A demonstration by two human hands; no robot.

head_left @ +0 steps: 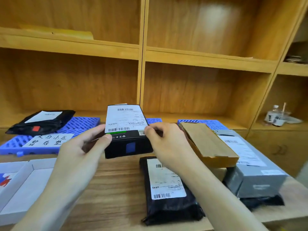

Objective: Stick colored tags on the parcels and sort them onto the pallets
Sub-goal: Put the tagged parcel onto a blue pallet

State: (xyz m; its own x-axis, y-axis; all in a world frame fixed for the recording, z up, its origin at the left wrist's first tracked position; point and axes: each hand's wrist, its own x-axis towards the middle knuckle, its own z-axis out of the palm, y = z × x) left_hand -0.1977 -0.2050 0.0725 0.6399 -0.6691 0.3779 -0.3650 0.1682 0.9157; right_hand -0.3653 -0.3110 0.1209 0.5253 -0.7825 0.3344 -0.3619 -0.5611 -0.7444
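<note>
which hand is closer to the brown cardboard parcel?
Right. The right hand sits just beside the brown cardboard parcel; the left hand is across the black box.

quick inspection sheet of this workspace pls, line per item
surface: wooden table, bare in the middle
job's things: black box with a shipping label and blue tag, held up in both hands; black bag parcel with a red tag on the left blue pallet; another black bag parcel, a cardboard parcel and a grey box on the table; a second blue pallet behind
clutter: white trays, one holding red and blue tags
grippers: left hand and right hand grip the box's sides
cables: nothing seen
surroundings: wooden shelves; bottles on a side shelf
</note>
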